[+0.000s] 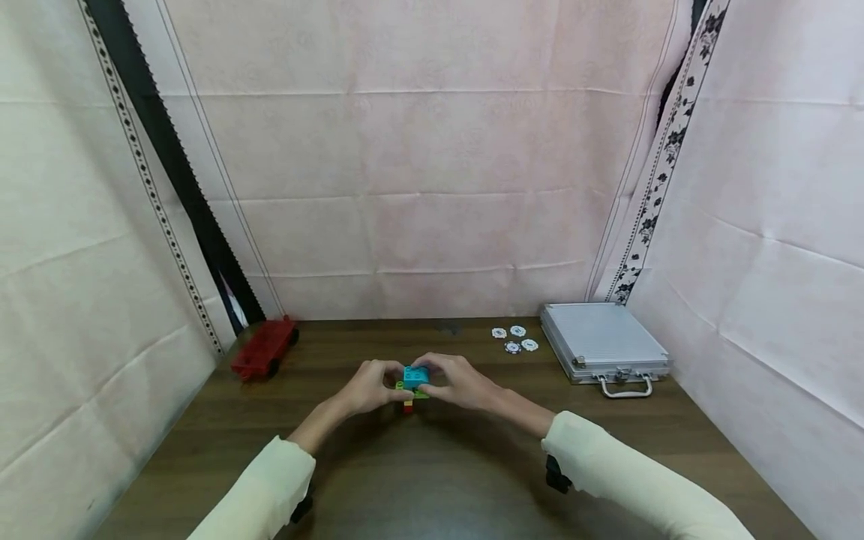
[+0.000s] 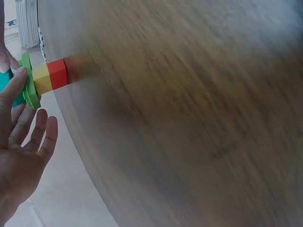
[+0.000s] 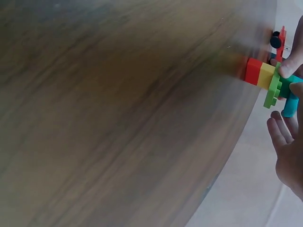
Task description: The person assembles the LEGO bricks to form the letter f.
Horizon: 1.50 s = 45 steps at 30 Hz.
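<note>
Both hands meet around a small stack of toy building bricks standing on the table. In the left wrist view a red brick (image 2: 59,74) is lowest, with a yellow brick (image 2: 41,79) on it and a flat light-green piece (image 2: 31,92) wider than both. Above that, the right wrist view shows a darker green brick (image 3: 285,87); a blue brick (image 1: 415,377) tops the stack in the head view. My left hand (image 1: 371,386) pinches the stack from the left, thumb at the light-green piece. My right hand (image 1: 464,381) grips the blue brick from the right.
A red toy wagon (image 1: 266,349) with black wheels stands at the table's left edge. Several poker chips (image 1: 512,348) lie behind and right of the hands. Beside them is a silver case (image 1: 604,341), its handle facing front. White cloth (image 1: 432,150) hangs around the table (image 1: 418,480).
</note>
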{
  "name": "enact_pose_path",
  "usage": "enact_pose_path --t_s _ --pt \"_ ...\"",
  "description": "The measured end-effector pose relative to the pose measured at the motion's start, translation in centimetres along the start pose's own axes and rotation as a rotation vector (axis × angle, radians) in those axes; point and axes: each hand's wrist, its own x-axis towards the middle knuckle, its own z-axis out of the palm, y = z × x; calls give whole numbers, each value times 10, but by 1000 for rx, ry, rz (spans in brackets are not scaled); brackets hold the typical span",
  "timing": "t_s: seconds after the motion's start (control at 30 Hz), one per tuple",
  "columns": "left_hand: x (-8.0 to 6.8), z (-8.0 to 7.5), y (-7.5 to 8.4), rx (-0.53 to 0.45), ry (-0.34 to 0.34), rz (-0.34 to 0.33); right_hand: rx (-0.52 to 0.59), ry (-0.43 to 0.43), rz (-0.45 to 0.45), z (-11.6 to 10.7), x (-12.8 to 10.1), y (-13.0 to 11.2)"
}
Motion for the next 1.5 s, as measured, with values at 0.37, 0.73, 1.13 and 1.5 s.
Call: enact_pose_path --t_s 0.37,0.73,1.13,1.5 --pt "11 13 9 -67 21 -6 33 19 60 -9 -11 11" --pt "20 27 16 -139 -6 -32 14 -3 154 -22 -16 25" --pt "26 41 15 -143 -14 -98 11 -37 273 -22 -27 37" --pt "31 44 6 -97 12 -75 -16 -9 362 -12 -31 47"
